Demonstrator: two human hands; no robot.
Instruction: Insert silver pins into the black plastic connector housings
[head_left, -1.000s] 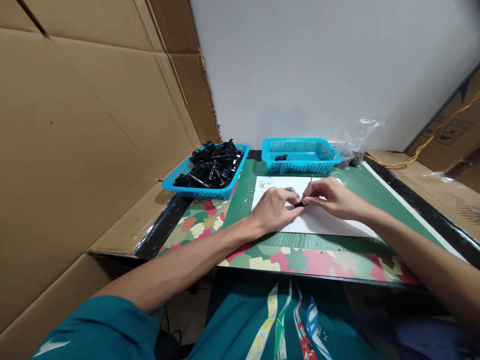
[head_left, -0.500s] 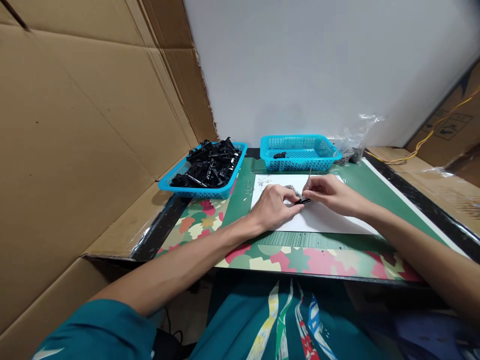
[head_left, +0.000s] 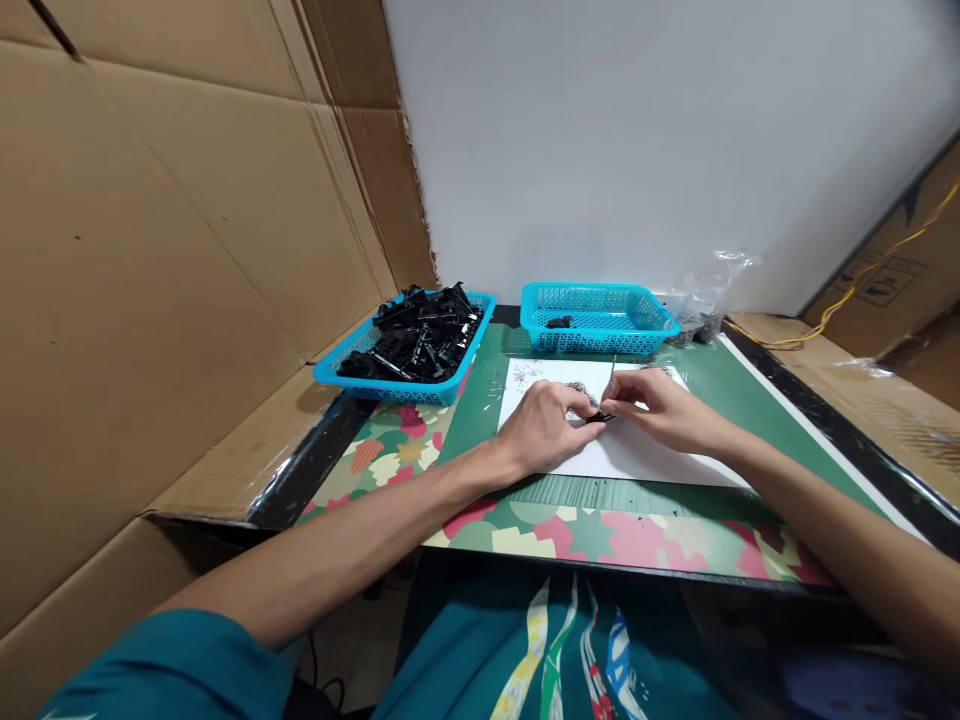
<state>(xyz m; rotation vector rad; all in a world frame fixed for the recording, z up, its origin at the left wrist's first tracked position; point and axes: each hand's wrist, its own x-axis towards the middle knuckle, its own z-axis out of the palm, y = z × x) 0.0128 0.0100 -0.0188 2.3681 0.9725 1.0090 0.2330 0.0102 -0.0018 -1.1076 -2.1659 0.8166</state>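
Observation:
Over a white sheet of paper [head_left: 660,465], my left hand [head_left: 546,425] pinches a small black plastic part [head_left: 598,418] between thumb and forefinger. My right hand [head_left: 660,408] is closed on thin metal tweezers [head_left: 613,372], held nearly upright like a pen. Their lower tip is at the black part, mostly hidden by my fingers. Just behind my left hand lies a pile of tiny dark metal pieces [head_left: 581,390]. More such pieces [head_left: 529,372] are scattered at the paper's far left corner, and another pile shows behind my right hand.
A blue basket [head_left: 390,392] heaped with black plastic parts [head_left: 424,335] stands at the left. Another blue basket [head_left: 600,340] at the back holds a few black parts [head_left: 559,322]. Beside it is a clear plastic bag [head_left: 705,310]. Cardboard walls [head_left: 187,200] rise at the left.
The whole view has shifted slightly, with the scene sitting a little lower. Both hands keep their grip at the black part, with only slight movement of the fingers.

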